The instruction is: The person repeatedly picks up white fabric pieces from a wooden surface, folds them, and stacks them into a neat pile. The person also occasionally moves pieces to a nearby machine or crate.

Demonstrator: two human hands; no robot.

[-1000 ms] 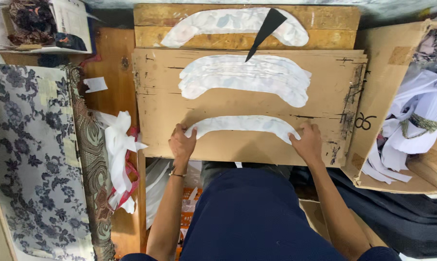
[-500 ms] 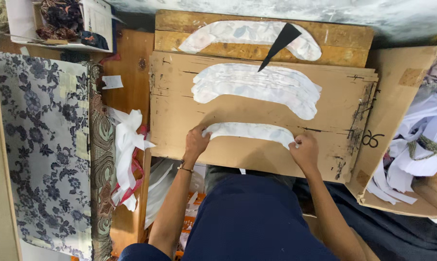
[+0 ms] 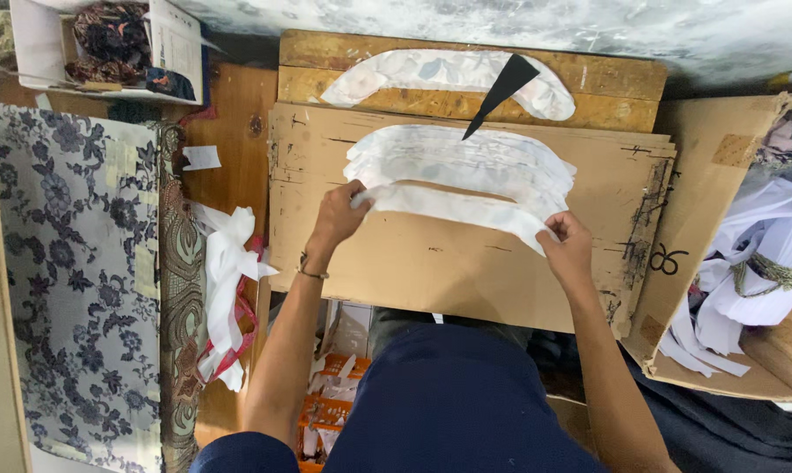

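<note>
Floral cloth (image 3: pixel 72 263) lies far left, with white scraps (image 3: pixel 225 263) beside it. The left hand (image 3: pixel 336 215) pinches the left end of 1 curved white piece (image 3: pixel 453 206), lifted just over the cardboard sheet (image 3: pixel 466 271) below the white stack (image 3: pixel 461 158). The right hand (image 3: pixel 569 245) pinches its right end. A cardboard box (image 3: pixel 720 175) stands right.

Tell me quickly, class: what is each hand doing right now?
Left hand: closed, pinching the left end of the curved white piece.
Right hand: closed, pinching the right end of the same piece, above the cardboard sheet.
</note>
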